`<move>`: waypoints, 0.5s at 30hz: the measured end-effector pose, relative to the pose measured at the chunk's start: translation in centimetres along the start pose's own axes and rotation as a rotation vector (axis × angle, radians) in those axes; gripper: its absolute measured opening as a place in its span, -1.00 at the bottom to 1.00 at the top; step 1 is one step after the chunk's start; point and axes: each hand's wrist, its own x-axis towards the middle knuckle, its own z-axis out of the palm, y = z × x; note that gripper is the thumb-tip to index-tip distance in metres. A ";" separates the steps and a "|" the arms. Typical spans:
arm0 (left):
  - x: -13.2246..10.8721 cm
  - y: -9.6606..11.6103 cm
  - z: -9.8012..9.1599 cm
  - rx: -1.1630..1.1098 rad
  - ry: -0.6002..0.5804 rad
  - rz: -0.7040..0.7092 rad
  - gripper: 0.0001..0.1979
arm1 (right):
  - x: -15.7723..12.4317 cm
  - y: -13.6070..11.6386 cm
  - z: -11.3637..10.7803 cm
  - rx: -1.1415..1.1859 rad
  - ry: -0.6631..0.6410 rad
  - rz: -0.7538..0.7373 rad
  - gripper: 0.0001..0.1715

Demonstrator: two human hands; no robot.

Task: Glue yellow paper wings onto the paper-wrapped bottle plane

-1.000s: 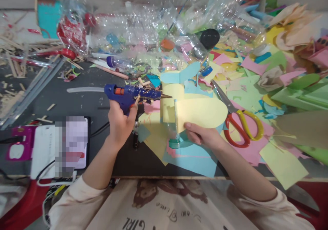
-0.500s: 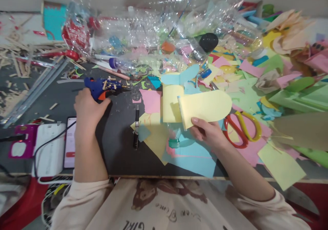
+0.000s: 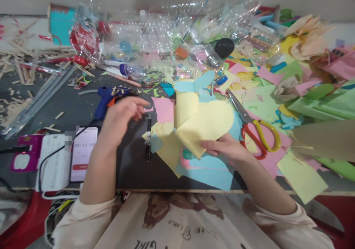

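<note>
Lying at the middle of the dark bench (image 3: 133,169): pale yellow paper sheet (image 3: 206,125), one end cut round, surface bowed, tilted over pink and blue paper scraps (image 3: 205,171). Its left edge meets a second yellow panel (image 3: 186,106) standing behind it. Right hand (image 3: 226,148) grips the sheet's lower edge, thumb on top. Left hand (image 3: 122,116), blurred, hovers with fingers loose and apart, holding nothing, just beside a blue plastic glue gun (image 3: 107,95). Red-and-yellow-handled scissors (image 3: 259,134) lie right of the sheet; black pen (image 3: 148,138) to its left.
</note>
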 end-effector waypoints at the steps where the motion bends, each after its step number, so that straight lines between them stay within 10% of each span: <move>1: -0.3 0.8 1.1 -0.073 -0.204 -0.053 -0.50 | 0.0 -0.3 0.2 0.000 -0.079 0.013 -0.71; 3: -1.1 2.1 2.7 -0.106 -0.500 -0.125 -0.62 | 0.1 -0.7 0.5 -0.019 -0.234 0.037 -0.82; 9: -2.2 3.2 4.3 -0.122 -0.792 -0.287 -0.75 | 0.6 -1.3 1.6 -0.058 -0.435 0.157 -0.88; 12: -2.2 2.7 4.3 -0.156 -0.812 -0.391 -0.76 | 0.8 -1.5 1.7 -0.090 -0.452 0.152 -0.74; 15: -2.0 1.9 3.6 -0.198 -0.588 -0.403 -0.79 | 0.5 -1.6 0.8 -0.094 -0.428 0.012 -0.41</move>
